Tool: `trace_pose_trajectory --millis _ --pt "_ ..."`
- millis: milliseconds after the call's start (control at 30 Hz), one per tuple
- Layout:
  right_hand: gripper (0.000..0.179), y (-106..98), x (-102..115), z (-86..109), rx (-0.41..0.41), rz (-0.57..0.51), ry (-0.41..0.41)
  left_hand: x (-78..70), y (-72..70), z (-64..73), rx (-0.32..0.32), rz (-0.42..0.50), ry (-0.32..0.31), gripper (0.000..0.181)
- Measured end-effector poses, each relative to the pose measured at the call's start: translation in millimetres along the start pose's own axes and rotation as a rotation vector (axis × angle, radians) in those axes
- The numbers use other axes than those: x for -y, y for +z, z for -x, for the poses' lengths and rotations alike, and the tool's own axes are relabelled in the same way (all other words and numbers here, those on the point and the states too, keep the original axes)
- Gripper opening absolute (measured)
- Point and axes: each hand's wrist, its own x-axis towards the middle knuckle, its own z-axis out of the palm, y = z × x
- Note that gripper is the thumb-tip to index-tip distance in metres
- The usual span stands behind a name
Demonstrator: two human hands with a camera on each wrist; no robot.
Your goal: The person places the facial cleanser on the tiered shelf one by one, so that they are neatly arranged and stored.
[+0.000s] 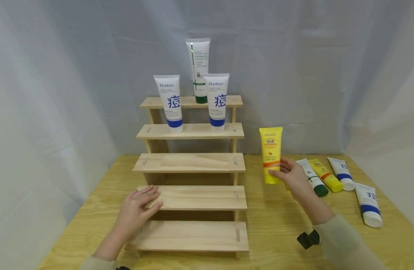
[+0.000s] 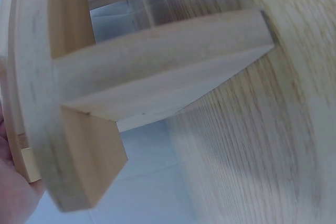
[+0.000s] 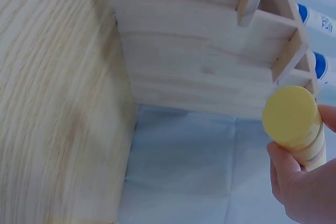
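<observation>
At the right of the middle of the head view, the right hand (image 1: 296,178) is pinching a yellow tube (image 1: 270,155) between the thumb and fingers, low down near its cap. The tube is standing straight up in the air with its cap pointing down. In the right wrist view, the round bottom of the cap is showing, with the side of the wooden stand (image 1: 190,162) behind it.

At the lower left of the head view, the left hand (image 1: 136,206) is resting on the left end of the second step from the bottom (image 1: 200,197). Its fingers are lying fairly straight, with the thumb a bit apart.

Near the top middle, a white tube with a green cap (image 1: 200,60) is standing on the top step (image 1: 173,102). On the step below, a white and blue tube (image 1: 170,90) is standing at the left, and its twin (image 1: 216,86) is standing at the right.

At the right side, a green-capped tube (image 1: 311,176), another yellow tube (image 1: 325,175), a blue-banded tube (image 1: 341,172) and one more like it (image 1: 368,202) are lying on the wooden table (image 1: 267,232)
</observation>
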Motion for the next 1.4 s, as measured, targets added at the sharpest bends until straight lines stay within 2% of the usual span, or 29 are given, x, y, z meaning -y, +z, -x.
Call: trace_pose_trajectory --millis 167,467,933,1400 --pt "0.066 6.9 7.7 6.4 0.013 -0.045 -0.050 -0.5 0.5 0.2 -0.002 -0.006 0.005 0.032" --pt "0.068 18.9 21.6 14.7 0.020 -0.168 -0.092 -1.1 0.3 -0.4 0.008 0.005 -0.003 0.033" --pt "0.056 42.5 34.4 12.7 0.028 -0.309 -0.215 0.1 0.2 0.2 0.008 0.000 -0.008 0.033" --pt "0.055 65.0 47.5 7.4 0.052 -0.289 -0.212 1.0 0.2 0.3 0.001 -0.007 0.004 0.034"
